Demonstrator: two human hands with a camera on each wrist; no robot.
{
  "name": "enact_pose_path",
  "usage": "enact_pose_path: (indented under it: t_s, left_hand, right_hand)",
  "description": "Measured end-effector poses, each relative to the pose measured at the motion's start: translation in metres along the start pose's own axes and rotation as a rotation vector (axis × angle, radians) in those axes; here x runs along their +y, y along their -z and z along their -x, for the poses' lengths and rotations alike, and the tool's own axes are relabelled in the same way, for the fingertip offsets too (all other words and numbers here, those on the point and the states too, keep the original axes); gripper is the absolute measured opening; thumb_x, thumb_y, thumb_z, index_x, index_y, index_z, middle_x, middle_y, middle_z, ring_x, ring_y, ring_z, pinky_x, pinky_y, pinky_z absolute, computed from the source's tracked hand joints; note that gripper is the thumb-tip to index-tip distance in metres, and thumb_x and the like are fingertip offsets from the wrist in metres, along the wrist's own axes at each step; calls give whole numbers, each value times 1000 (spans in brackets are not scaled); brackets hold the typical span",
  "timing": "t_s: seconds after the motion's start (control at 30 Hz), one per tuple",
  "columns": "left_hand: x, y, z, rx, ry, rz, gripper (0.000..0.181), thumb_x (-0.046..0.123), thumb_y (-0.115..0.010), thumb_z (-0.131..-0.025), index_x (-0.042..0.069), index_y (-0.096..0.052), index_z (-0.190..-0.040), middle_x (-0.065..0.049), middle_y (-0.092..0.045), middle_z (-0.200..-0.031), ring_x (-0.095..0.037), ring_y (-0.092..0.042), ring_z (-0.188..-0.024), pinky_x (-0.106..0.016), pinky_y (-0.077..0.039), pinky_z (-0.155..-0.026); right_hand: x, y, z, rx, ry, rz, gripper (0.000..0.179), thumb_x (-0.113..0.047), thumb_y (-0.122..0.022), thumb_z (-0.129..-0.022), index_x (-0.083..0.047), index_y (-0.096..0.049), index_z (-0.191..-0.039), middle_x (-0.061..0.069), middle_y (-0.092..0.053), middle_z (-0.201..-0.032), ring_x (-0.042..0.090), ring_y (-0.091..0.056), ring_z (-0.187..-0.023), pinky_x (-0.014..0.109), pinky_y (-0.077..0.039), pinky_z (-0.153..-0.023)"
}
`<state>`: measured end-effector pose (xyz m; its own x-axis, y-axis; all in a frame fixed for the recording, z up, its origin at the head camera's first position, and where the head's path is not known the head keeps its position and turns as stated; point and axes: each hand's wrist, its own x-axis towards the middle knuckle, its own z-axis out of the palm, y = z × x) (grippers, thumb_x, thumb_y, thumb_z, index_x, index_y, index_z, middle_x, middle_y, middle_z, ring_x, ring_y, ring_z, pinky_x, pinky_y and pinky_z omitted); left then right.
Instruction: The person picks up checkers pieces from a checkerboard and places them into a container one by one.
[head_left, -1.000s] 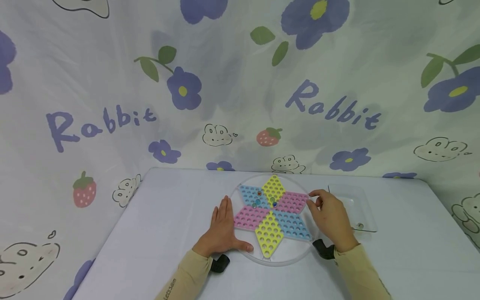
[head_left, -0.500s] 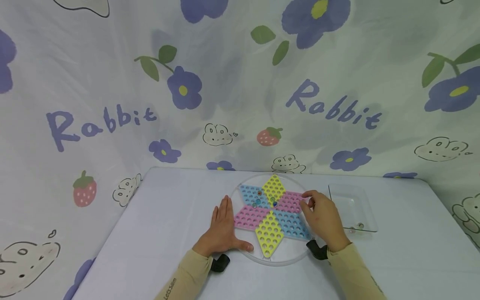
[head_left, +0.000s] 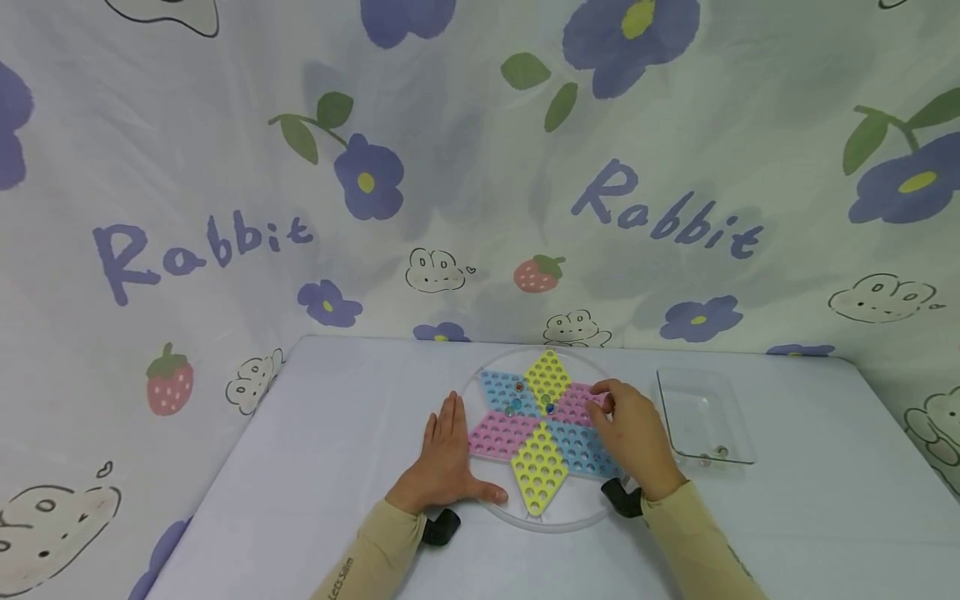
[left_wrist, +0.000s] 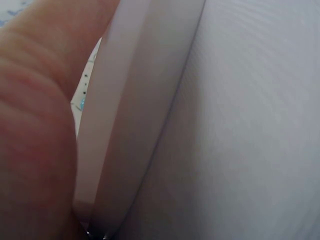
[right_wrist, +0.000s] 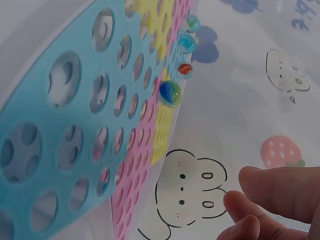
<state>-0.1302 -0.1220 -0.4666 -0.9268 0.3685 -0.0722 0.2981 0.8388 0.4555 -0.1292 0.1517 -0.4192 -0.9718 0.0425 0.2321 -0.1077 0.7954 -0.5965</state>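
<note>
A round clear Chinese checkers board [head_left: 495, 502] with a pink, yellow and blue six-pointed star lies on the table. Several glass marbles sit in its holes near the centre and upper left; a blue-and-yellow marble [right_wrist: 170, 93] stands out in the right wrist view. My left hand [head_left: 442, 458] rests flat against the left rim, fingers straight, thumb spread along the edge. Over the star's right pink point hovers my right hand [head_left: 633, 429], fingers bent, thumb and forefinger tips near each other. I cannot tell whether a marble is between those fingertips.
To the right of the board stands a clear square tray [head_left: 738, 417] with a few marbles [head_left: 721, 451] at its near edge. A white cloth [head_left: 480, 208] printed with flowers and rabbits hangs behind the table [head_left: 337, 400].
My right hand has moved left from the board's right rim to over the pink point, uncovering more of the tray. The left hand has stayed in place.
</note>
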Motion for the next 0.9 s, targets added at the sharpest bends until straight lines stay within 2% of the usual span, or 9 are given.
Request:
enact_pose_path:
  t_s: [0.53, 0.67, 0.9]
  left_hand:
    - [0, 1, 0, 0, -1, 9, 151, 78, -70, -46, -7, 6, -144, -23, 8, -152, -33, 4, -140, -51, -1, -111]
    - [1, 1, 0, -1, -5, 20, 150, 76, -71, -47, -8, 6, -144, -24, 8, -151, -34, 4, -140, -52, -2, -110]
    - [1, 0, 0, -6, 5, 7, 150, 76, -72, -47, -6, 7, -144, -23, 8, -152, -33, 4, -140, -51, -1, -111]
  right_hand:
    - [-8, -18, -2, -6, 9, -80, 24, -19, -65, -86, -4, -64, -104, 1, -49, -70, 14, -42, -59, 27, -34, -51]
    - [-9, -23, -4, 4, 17, -65, 21, -19, -65, -86, -6, -65, -102, 0, -49, -68, 14, -42, -59, 27, -34, -53]
    - [-13, -31, -6, -43, -23, -73, 20, -21, -65, -86, -7, -64, -100, -1, -49, -67, 14, -42, -56, 28, -34, -51]
